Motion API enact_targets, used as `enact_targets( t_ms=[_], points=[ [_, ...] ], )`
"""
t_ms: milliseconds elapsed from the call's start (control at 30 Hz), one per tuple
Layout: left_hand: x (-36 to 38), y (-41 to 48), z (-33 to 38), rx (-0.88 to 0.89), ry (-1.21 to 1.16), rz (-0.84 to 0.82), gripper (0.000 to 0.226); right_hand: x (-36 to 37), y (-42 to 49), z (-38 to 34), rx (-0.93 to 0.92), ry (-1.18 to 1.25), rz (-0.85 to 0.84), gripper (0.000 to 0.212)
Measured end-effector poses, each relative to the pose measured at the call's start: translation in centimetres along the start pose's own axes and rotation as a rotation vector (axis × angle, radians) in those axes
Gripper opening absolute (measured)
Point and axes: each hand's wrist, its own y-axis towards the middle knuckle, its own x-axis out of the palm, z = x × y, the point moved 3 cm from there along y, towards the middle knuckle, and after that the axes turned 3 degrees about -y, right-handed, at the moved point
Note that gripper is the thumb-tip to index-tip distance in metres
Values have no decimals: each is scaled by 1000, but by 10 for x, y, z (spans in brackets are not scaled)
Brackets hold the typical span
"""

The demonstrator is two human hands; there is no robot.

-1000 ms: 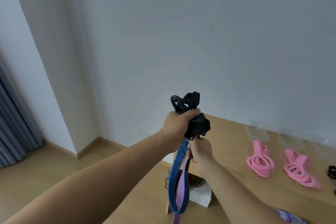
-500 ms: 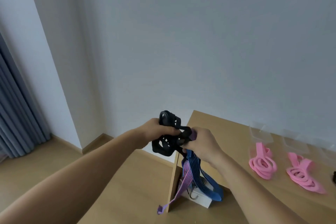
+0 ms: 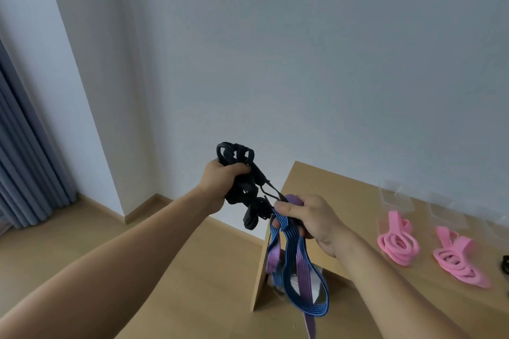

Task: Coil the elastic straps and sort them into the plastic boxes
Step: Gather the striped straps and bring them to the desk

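Observation:
My left hand (image 3: 220, 187) grips a bundle of black elastic straps (image 3: 242, 184) held up in the air past the table's left end. My right hand (image 3: 308, 217) pinches a blue and purple striped strap (image 3: 294, 264), whose loops hang down beside the table edge. A thin metal hook joins the black bundle to the striped strap between the hands. On the wooden table (image 3: 344, 195) lie two coiled pink straps (image 3: 398, 242) (image 3: 457, 256). Clear plastic boxes (image 3: 396, 195) stand behind them.
A black coil (image 3: 505, 264) shows at the right edge of the table. A white box (image 3: 294, 286) sits on the floor under the table's left end. Grey curtains (image 3: 24, 162) hang at the far left, and a plain wall rises behind.
My hands have drawn apart, the black bundle rising left while the striped strap's loops swing lower and to the right. The view has shifted slightly.

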Motion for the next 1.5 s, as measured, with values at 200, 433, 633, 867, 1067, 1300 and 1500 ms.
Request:
enact_targets(
  t_ms=[200,433,633,867,1067,1300,1500],
  points=[
    [4,5,-6,110,100,59,12,-8,3,5,103,56,209,27],
    [8,2,-25,208,532,-156,24,1,12,-6,36,152,139,8],
    [-7,8,-13,131,270,-59,16,0,7,-1,146,177,-164,10],
    [-17,6,-15,-17,98,-98,10,-3,13,-1,98,-28,62,14],
    [-15,5,-20,-76,133,-132,14,0,14,-6,-3,-210,65,13],
    [6,-4,-12,-85,155,-361,5,10,15,-7,16,-329,0,19],
    [-13,11,9,149,727,-192,7,-8,6,0,91,-287,76,27]
  ],
)
